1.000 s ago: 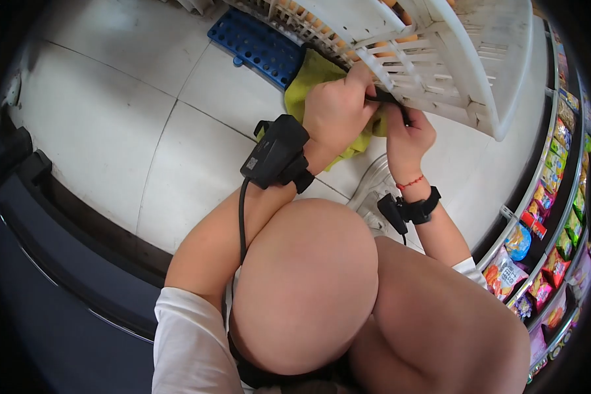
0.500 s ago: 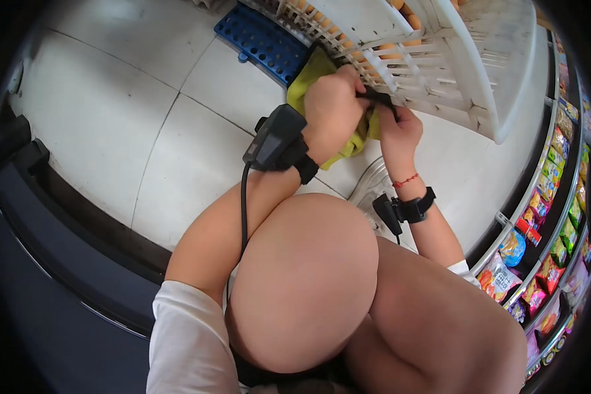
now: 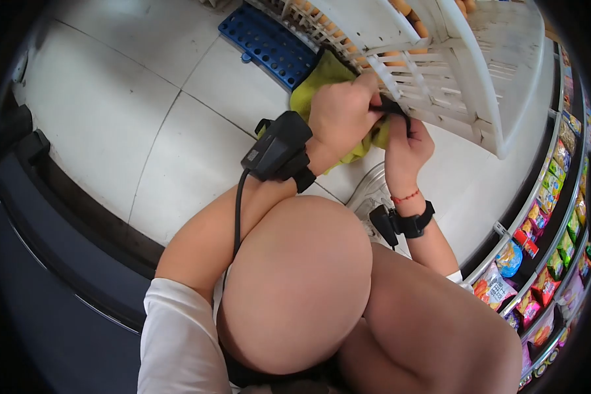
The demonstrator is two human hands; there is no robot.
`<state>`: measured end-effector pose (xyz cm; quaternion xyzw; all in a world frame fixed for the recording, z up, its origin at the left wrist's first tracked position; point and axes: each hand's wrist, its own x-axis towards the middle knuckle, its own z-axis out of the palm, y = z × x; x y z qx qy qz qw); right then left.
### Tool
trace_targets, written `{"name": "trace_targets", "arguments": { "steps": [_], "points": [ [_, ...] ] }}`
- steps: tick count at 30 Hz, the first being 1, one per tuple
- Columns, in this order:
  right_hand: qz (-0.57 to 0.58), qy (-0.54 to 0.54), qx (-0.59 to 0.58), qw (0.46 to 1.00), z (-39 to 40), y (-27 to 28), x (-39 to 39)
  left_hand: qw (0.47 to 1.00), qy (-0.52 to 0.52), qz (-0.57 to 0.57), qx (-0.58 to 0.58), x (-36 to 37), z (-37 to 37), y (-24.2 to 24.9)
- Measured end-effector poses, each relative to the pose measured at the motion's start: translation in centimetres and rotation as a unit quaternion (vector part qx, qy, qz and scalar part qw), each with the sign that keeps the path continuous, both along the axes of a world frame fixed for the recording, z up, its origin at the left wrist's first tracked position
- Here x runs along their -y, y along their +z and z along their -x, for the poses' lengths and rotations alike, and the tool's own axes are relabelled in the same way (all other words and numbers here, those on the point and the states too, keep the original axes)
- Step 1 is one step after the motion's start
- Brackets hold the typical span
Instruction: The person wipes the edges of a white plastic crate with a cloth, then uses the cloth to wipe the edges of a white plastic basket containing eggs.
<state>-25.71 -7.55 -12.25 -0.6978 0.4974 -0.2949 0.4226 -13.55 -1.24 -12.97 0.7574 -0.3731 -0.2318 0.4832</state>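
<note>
A yellow-green cloth with a dark edge lies bunched on the floor beside the white plastic crate. My left hand is closed on the cloth's dark edge, its wrist bent over the green part. To the right, my right hand pinches the other end of that dark strip, thumb and fingers together. The strip is stretched between both hands, close to the crate's lower side. Some of the cloth is hidden behind my left hand.
The white slatted crate, holding round orange-brown items, leans over my hands. A blue perforated plastic piece lies by it on the tiles. Shelves of snack packets stand at right; a dark cabinet is at left.
Both hands have shifted slightly right and down in view, still holding the cloth's dark edge. The crate and blue piece have also shifted a little in view as the camera moved.
</note>
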Motion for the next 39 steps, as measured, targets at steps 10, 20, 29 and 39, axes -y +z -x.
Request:
{"name": "trace_targets", "arguments": {
  "steps": [10, 20, 29, 39],
  "points": [
    [-0.006, 0.056, -0.097, 0.994, 0.6, -0.4, 0.3, 0.999, 0.014, 0.017, -0.027, -0.1, 0.5, -0.9],
    [0.044, 0.119, -0.134, 0.983, 1.4, 1.1, 1.3, 0.999, 0.003, -0.032, 0.004, -0.1, 1.1, -1.8],
    [0.038, 0.13, -0.171, 0.976, 0.7, 1.3, 1.5, 0.999, -0.001, -0.001, 0.045, -0.1, 0.7, -2.0],
    [0.062, 0.093, -0.132, 0.985, 0.0, 2.0, 1.3, 0.997, 0.028, 0.057, 0.043, 0.3, 1.8, -1.6]
  ]
}}
